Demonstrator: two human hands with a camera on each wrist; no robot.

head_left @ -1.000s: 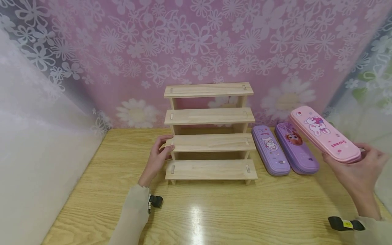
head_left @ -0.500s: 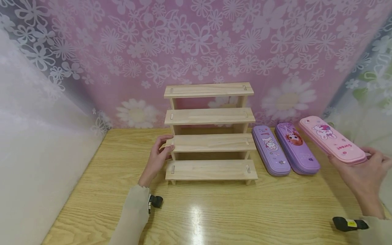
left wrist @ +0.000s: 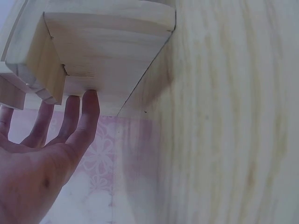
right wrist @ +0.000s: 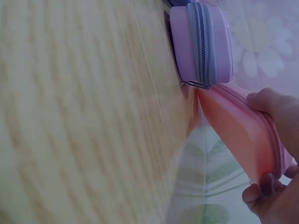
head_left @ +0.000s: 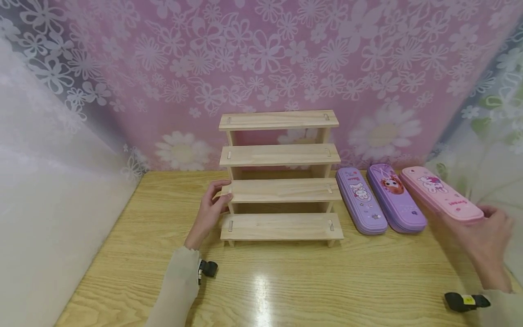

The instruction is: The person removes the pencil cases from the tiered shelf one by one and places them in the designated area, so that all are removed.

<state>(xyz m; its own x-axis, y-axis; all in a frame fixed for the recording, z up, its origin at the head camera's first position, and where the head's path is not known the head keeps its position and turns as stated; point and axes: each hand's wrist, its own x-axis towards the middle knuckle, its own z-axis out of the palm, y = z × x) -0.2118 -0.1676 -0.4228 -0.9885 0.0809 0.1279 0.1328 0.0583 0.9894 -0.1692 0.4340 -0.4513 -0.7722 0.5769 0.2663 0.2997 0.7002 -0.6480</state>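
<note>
A four-step wooden display shelf (head_left: 282,190) stands mid-table. My left hand (head_left: 214,204) grips the left end of its second step from the bottom, thumb on the near side. In the left wrist view the fingers (left wrist: 88,114) reach up against the side panel (left wrist: 103,60) under the step. At the far right my right hand (head_left: 486,231) holds the near end of a pink pencil case (head_left: 443,193) with a bunny and "Sweet" on its lid. The right wrist view shows this pink case (right wrist: 243,130) tilted, its far end low near the table and its held end raised.
Two purple pencil cases lie side by side right of the shelf: a lilac one (head_left: 361,200) and a darker one with a doll picture (head_left: 396,200). Floral curtains (head_left: 265,68) hang behind and at both sides of the wooden table (head_left: 163,281).
My right hand has lowered the pink pencil case toward the table, beside the darker purple one, after shifting slightly right. The left hand and the shelf have stayed still.
</note>
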